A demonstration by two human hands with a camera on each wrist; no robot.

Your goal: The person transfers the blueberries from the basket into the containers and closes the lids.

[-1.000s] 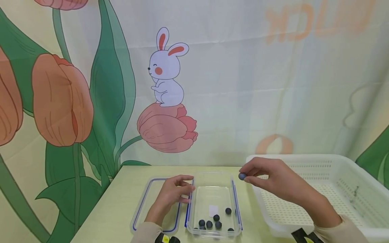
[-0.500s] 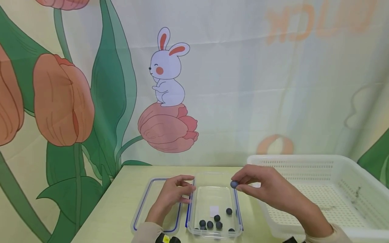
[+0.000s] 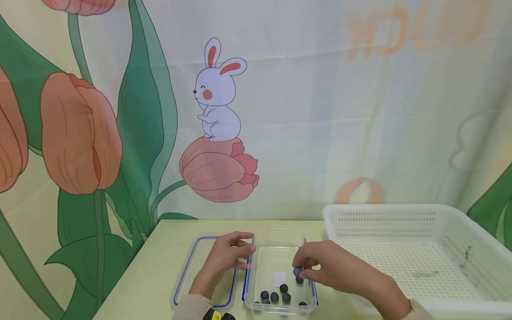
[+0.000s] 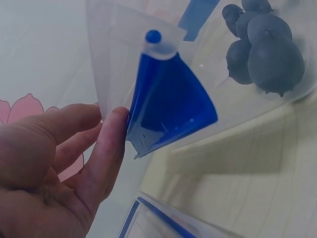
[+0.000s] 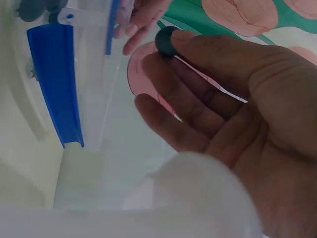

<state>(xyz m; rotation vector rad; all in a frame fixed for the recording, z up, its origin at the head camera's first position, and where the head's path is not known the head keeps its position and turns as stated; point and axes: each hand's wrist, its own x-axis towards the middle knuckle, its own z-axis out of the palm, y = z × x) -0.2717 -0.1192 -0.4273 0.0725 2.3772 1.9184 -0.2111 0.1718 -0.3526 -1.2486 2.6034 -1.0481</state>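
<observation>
A clear box (image 3: 280, 262) with blue clips sits on the pale yellow table (image 3: 168, 249). At the near end of the box lie a few small dark blue berries (image 3: 274, 296), close together. A little white label is on the box floor just behind them.

The right hand (image 3: 326, 266) is low over the box, on its right side. Its thumb and fingertips pinch one blueberry (image 3: 297, 271). In the right wrist view that blueberry (image 5: 167, 40) sits at the very tips of the fingers (image 5: 198, 47). It is above the box floor, just behind another berry that lies there.

The left hand (image 3: 226, 255) is at the left wall of the box. Its fingers are curled, and the fingertips touch the rim by the blue clip (image 4: 166, 106). In the left wrist view the thumb and a finger lie against the edge of that clip.

To the left of the box the clear lid (image 3: 200, 271) with a blue edge lies flat on the table, partly under the left hand.

To the right stands a big white basket (image 3: 400, 213) with small holes in its walls. A little dark bit lies on its floor, too small to tell what it is.

Behind the table hangs a cloth with a white bunny (image 3: 218, 95) and orange tulips on it.
</observation>
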